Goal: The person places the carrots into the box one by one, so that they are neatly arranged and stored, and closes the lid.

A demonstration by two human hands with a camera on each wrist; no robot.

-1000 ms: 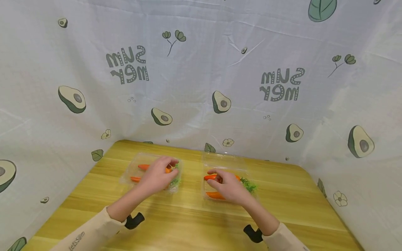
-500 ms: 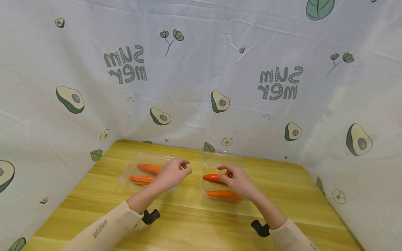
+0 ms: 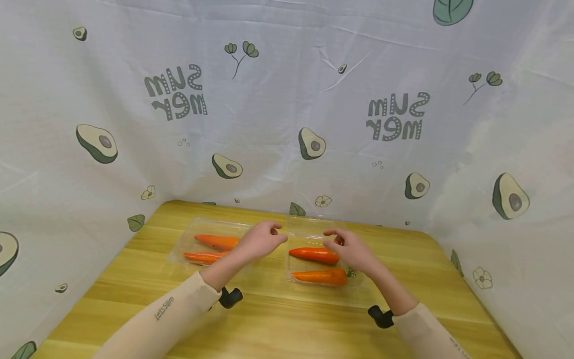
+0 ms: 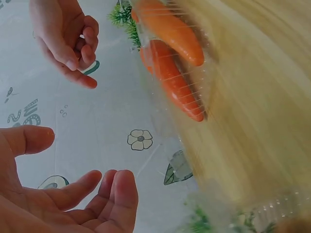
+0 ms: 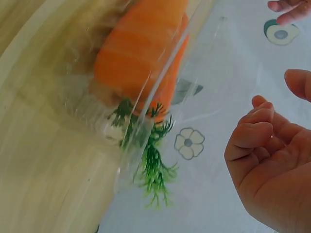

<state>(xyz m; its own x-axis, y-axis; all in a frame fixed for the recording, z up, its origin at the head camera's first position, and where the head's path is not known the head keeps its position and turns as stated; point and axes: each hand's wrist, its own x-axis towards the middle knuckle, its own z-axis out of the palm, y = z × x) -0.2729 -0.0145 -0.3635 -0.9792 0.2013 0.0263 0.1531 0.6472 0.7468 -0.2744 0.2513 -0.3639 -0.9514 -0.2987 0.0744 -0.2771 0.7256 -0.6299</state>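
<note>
My left hand [image 3: 262, 240] hovers above the right end of the left clear plastic box [image 3: 184, 244], holding nothing. Two orange carrots, an upper one [image 3: 215, 242] and a lower one [image 3: 202, 257], lie in that box, partly behind the forearm. Over the right clear plastic box [image 3: 309, 236] my right hand [image 3: 356, 251] is raised, fingers loosely bent and nothing in them. Inside are a red-orange carrot [image 3: 311, 255] and an orange carrot [image 3: 320, 277]. Green carrot leaves [image 5: 155, 170] stick out at the box's edge in the right wrist view.
The boxes stand side by side on a wood-grain table [image 3: 269, 319]. The right box's transparent lid [image 3: 316, 225] lies back behind it. A white curtain [image 3: 269, 114] with avocado prints encloses the back and sides.
My left hand has moved right, off the left box's carrot leaves. My right hand has drawn up and to the right, uncovering more of the carrots in the right box.
</note>
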